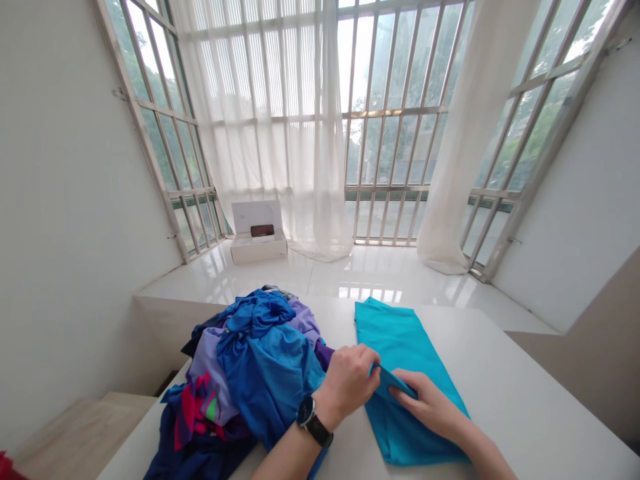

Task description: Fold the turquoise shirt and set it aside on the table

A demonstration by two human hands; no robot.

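A turquoise folded garment (407, 333) lies flat on the white table, its long side running toward me. My left hand (350, 377), with a dark-strapped watch on the wrist, pinches a narrow folded part of this garment near its left edge. On the other end of that same fold, my right hand (430, 403) is closed, thumb and fingers on either side of the cloth. The pinched strip is lifted slightly above the rest. Left of my hands sits a crumpled heap of clothes (270, 353) in blue, lilac and navy, partly covered by my left forearm.
The white table (540, 407) meets a glossy window ledge (325, 273) behind. On the ledge stands a white box (257, 251) with a dark phone-like device (263, 230) on it. Sheer curtains (315, 167) hang before barred windows. White walls flank both sides.
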